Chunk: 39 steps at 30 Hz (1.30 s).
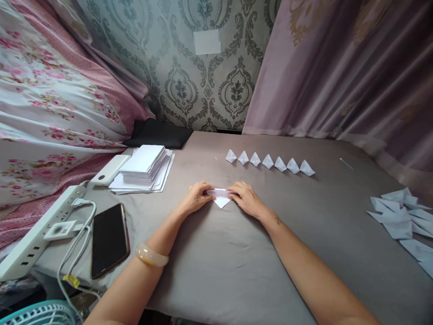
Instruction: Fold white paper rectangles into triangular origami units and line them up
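A partly folded sheet of white paper (221, 201) lies on the table in front of me, its pointed end toward me and a folded strip along its far edge. My left hand (198, 197) pinches the left end of that strip between thumb and fingers. At the right end, my right hand (246, 198) grips it the same way. Beyond the hands stands a row of several small folded paper boats (268, 161).
On the left are a stack of white paper (144, 160), a white box-like device (110, 170), a phone (110, 239) and a power strip (43, 230) with cables. Several folded papers (399, 214) are piled at the far right. A fan (37, 313) shows bottom left.
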Tool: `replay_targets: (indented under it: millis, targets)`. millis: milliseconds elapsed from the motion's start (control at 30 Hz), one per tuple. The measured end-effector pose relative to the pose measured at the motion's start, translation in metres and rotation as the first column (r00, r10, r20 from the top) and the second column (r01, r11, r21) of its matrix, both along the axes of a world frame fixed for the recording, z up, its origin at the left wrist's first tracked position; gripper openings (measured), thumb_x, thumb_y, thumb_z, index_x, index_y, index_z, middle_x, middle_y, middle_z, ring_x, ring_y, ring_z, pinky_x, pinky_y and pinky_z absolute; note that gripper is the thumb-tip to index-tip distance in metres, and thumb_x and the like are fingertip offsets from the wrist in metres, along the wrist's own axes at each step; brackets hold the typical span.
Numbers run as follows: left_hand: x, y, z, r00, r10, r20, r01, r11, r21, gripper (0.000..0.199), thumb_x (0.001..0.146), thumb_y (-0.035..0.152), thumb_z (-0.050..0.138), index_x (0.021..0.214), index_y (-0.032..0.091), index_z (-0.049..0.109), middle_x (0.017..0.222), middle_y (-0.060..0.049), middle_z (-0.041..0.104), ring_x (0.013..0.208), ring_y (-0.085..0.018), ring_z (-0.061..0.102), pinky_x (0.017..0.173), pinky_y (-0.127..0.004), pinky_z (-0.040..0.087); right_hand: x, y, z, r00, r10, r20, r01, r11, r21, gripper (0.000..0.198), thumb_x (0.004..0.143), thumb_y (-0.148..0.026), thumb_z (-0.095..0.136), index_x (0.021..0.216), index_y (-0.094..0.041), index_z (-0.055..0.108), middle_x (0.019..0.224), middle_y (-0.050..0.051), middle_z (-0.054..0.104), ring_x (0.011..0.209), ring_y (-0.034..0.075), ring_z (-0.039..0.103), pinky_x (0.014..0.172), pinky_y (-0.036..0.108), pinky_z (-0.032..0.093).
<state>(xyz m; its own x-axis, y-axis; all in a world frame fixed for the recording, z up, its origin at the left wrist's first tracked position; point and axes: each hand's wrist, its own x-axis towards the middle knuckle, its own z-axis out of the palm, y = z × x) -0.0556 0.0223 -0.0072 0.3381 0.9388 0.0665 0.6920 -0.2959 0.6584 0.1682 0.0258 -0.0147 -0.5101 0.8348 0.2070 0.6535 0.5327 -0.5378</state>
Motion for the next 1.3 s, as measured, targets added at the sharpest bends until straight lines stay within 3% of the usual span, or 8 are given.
replay_targets:
  millis: [200,433,633,833,1000,1100,1167,1300]
  targets:
    - [-0.007,0.004,-0.006,0.996,-0.034,0.088,0.032,0.999,0.022,0.020,0.084,0.029,0.054,0.085,0.016,0.069,0.083,-0.003,0.062,0.072,-0.014,0.055,0.068,-0.026,0.043,0.003,0.006,-0.006,1.000,0.019,-0.023,-0.019,1.000,-0.015,0.017,0.090,-0.019,0.053,0.097,-0.022,0.068,0.093,0.004,0.062,0.088,0.016,0.050,0.085,0.032,0.038]
    - [-0.010,0.002,-0.006,0.974,-0.126,-0.191,0.174,0.949,0.262,0.022,0.091,0.025,0.047,0.092,0.022,0.069,0.096,-0.007,0.064,0.090,-0.020,0.052,0.081,-0.034,0.041,0.002,-0.006,0.010,0.983,0.077,0.165,-0.097,0.988,0.119,0.027,0.094,-0.016,0.041,0.102,-0.022,0.066,0.094,0.006,0.061,0.087,0.018,0.047,0.080,0.031,0.039]
    - [-0.013,-0.004,-0.002,0.922,-0.212,-0.326,0.309,0.907,0.285,0.032,0.095,0.020,0.035,0.103,0.020,0.066,0.097,-0.009,0.062,0.090,-0.019,0.052,0.081,-0.033,0.042,-0.003,-0.017,0.022,0.949,0.045,0.312,-0.101,0.981,0.168,0.027,0.093,-0.011,0.041,0.099,-0.022,0.065,0.093,0.005,0.058,0.085,0.018,0.046,0.075,0.030,0.036]
    - [-0.015,-0.009,0.000,0.876,-0.237,-0.420,0.368,0.892,0.264,0.038,0.090,0.006,0.032,0.108,0.018,0.063,0.103,-0.009,0.061,0.094,-0.019,0.053,0.082,-0.032,0.042,-0.008,-0.023,0.030,0.921,0.032,0.389,-0.108,0.978,0.177,0.024,0.092,-0.011,0.042,0.093,-0.021,0.063,0.090,0.005,0.056,0.082,0.018,0.045,0.072,0.030,0.034]
    - [-0.015,-0.020,0.014,0.874,-0.195,-0.446,0.325,0.916,0.236,0.041,0.079,0.003,0.042,0.108,0.022,0.064,0.105,-0.008,0.062,0.096,-0.022,0.054,0.075,-0.033,0.040,-0.006,-0.029,0.038,0.910,0.024,0.414,-0.075,0.991,0.108,0.034,0.090,-0.003,0.035,0.095,-0.021,0.063,0.092,0.005,0.057,0.075,0.017,0.046,0.069,0.030,0.033]
    - [-0.009,-0.027,0.022,0.884,-0.144,-0.445,0.277,0.928,0.249,0.028,0.080,0.014,0.049,0.101,0.022,0.066,0.103,-0.007,0.064,0.095,-0.023,0.055,0.075,-0.035,0.038,-0.003,-0.031,0.039,0.915,0.033,0.403,-0.073,0.994,0.086,0.036,0.086,-0.001,0.037,0.097,-0.022,0.064,0.095,0.006,0.059,0.078,0.017,0.049,0.069,0.030,0.033]
    - [-0.001,-0.029,0.022,0.892,-0.080,-0.444,0.223,0.934,0.280,0.022,0.086,0.022,0.046,0.089,0.021,0.068,0.095,-0.007,0.065,0.092,-0.023,0.056,0.075,-0.036,0.037,-0.007,-0.033,0.038,0.907,0.008,0.422,-0.055,0.993,0.100,0.030,0.087,-0.005,0.039,0.094,-0.021,0.064,0.092,0.007,0.059,0.080,0.018,0.050,0.070,0.031,0.032]
    - [0.021,-0.026,0.011,0.884,0.109,-0.454,0.067,0.933,0.354,0.038,0.093,0.027,0.037,0.067,0.018,0.063,0.077,-0.010,0.062,0.081,-0.023,0.055,0.071,-0.037,0.036,-0.028,-0.041,0.031,0.864,-0.166,0.476,0.071,0.975,0.211,0.026,0.095,-0.027,0.039,0.103,-0.021,0.062,0.087,0.010,0.058,0.078,0.022,0.050,0.070,0.035,0.031]
